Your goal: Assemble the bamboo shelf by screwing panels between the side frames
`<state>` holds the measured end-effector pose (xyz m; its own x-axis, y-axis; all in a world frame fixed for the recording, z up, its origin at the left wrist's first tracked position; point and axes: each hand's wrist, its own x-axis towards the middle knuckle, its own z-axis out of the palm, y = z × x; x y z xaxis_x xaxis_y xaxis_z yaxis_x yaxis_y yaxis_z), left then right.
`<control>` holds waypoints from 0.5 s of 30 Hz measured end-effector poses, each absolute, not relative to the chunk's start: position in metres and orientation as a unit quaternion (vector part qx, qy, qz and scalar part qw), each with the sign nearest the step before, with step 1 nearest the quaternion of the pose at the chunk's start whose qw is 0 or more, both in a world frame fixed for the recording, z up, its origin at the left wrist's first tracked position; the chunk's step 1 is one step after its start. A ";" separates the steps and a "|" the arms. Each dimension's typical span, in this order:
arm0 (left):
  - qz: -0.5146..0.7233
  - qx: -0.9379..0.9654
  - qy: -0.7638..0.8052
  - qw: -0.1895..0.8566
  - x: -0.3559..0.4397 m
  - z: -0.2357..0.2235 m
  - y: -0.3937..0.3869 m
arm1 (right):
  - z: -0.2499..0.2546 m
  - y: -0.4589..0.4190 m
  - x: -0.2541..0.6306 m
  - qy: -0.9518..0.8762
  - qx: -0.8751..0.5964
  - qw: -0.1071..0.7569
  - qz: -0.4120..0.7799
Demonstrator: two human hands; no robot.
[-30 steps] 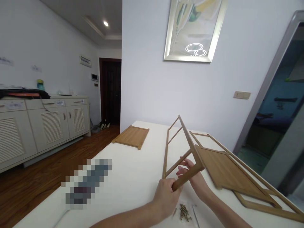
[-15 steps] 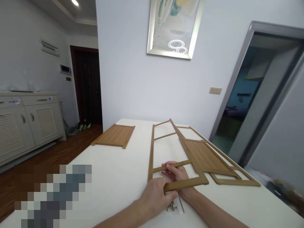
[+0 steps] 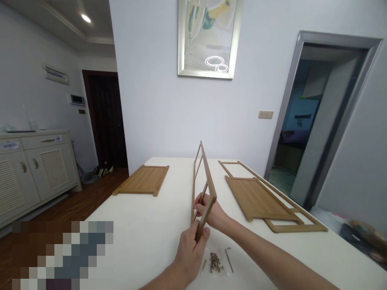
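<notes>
A long wooden frame (image 3: 208,171) with crossbars stands tilted up on its edge at the middle of the white table (image 3: 136,229). My left hand (image 3: 190,245) is closed around its near end bar. My right hand (image 3: 208,207) reaches through from the right, its fingers curled around the nearest inner crossbar. Just in front of me lies a clear bag of screws (image 3: 214,262), with one screw apart from the pile. Beside it, to the right, rests a hex key (image 3: 229,259).
On the table's left lies a slatted wooden panel (image 3: 143,180). To the right, another wooden panel (image 3: 261,198) overlaps a second wooden frame (image 3: 299,229). A pixelated object (image 3: 81,249) is at the lower left. A wall stands behind the table.
The frame was tilted, then lowered nearly flat, and is now turned up on edge again. Both hands stay on it. The bag of screws and hex key have come into clearer view.
</notes>
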<state>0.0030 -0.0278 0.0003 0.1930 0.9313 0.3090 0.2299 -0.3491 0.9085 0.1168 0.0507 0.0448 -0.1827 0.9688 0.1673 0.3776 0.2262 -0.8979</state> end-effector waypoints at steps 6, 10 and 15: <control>0.519 0.621 0.436 0.393 -0.004 -0.001 -0.022 | 0.056 0.056 0.098 -0.711 -0.513 0.365 0.313; 0.523 0.604 0.443 0.406 -0.006 -0.005 -0.021 | 0.063 0.050 0.094 -0.728 -0.519 0.342 0.289; 0.507 0.608 0.452 0.411 -0.008 -0.009 -0.020 | 0.066 0.038 0.121 -0.750 -0.500 0.326 0.284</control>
